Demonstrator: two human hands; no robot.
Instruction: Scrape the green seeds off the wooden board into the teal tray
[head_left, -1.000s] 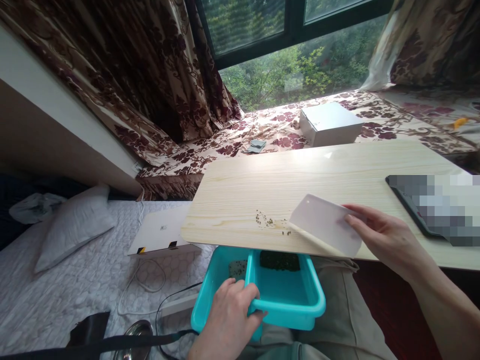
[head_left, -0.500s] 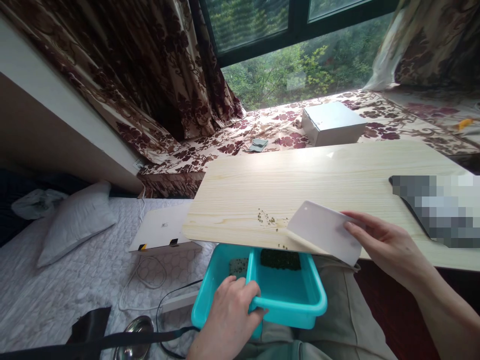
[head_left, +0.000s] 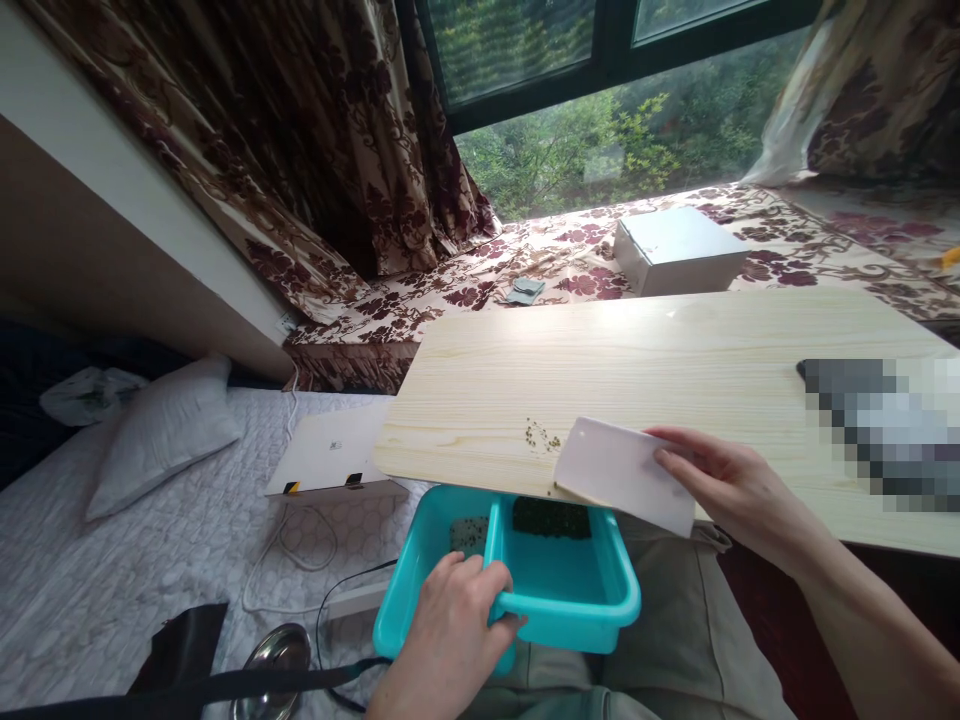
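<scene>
My right hand point(head_left: 712, 478) pinches the right end of a thin white plastic sheet point(head_left: 626, 470), which slants over the table's near edge. Just left of the sheet, small greenish seeds point(head_left: 541, 434) lie scattered on the wooden tabletop point(head_left: 637, 360). Below that edge is a turquoise two-compartment bin point(head_left: 577, 608). My left hand point(head_left: 459, 625) grips its near rim by the divider. A dark green heap of seeds point(head_left: 551, 518) fills the far end of the right compartment; the left one holds a pale patch with some dark specks.
A blurred dark object point(head_left: 885, 420) lies on the table's right side. Behind the table, a white box point(head_left: 679, 250) and a folded grey-green cloth point(head_left: 525, 291) rest on the sill. On the bed are another white box point(head_left: 330, 445), a metal bowl point(head_left: 274, 665), cables and a pillow point(head_left: 169, 435).
My right hand has moved the white sheet left along the table's near edge, and fewer seeds show near that edge. My left hand keeps its grip on the bin. The view has shifted slightly.
</scene>
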